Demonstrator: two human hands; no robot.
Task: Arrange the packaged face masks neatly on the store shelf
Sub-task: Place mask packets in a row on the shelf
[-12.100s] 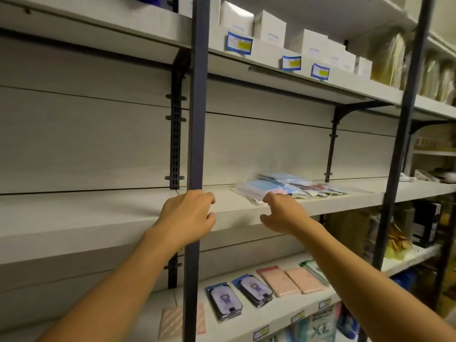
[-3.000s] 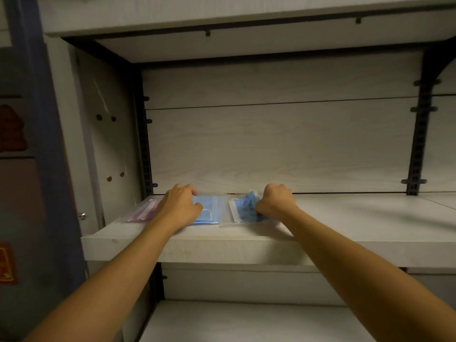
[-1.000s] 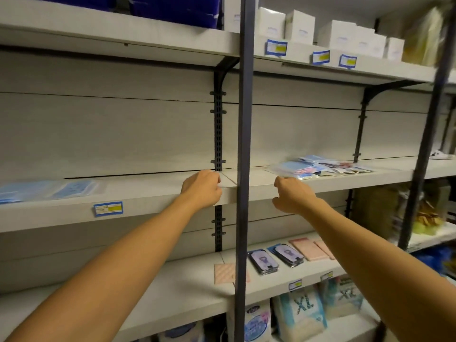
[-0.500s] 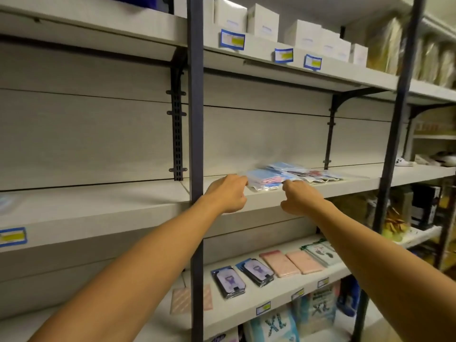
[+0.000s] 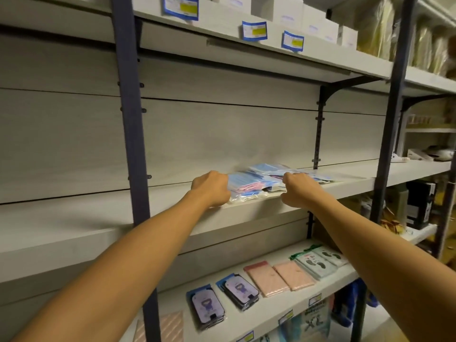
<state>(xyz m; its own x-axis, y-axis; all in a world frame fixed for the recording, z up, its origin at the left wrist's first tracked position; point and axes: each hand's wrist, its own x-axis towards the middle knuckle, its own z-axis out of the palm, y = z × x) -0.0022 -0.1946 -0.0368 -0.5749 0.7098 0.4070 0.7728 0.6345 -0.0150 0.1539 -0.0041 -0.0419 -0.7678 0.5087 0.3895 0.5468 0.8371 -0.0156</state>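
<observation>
Nearest the camera, on the lower shelf (image 5: pixel 271 314), lie flat packets: two dark ones with purple prints (image 5: pixel 223 301), two pink ones (image 5: pixel 280 276) and green-topped ones (image 5: pixel 318 262). Above them, on the middle shelf (image 5: pixel 98 218), both hands meet a loose pile of packaged face masks (image 5: pixel 256 185) near the front edge. The left hand (image 5: pixel 212 187) has curled fingers against the pile's left end; the right hand (image 5: pixel 299 188) is curled at its right side, though I cannot tell whether either truly grips a packet. Farther up, white boxes (image 5: pixel 278 9) stand on the top shelf (image 5: pixel 320 59) behind blue price labels (image 5: pixel 254 30)
</observation>
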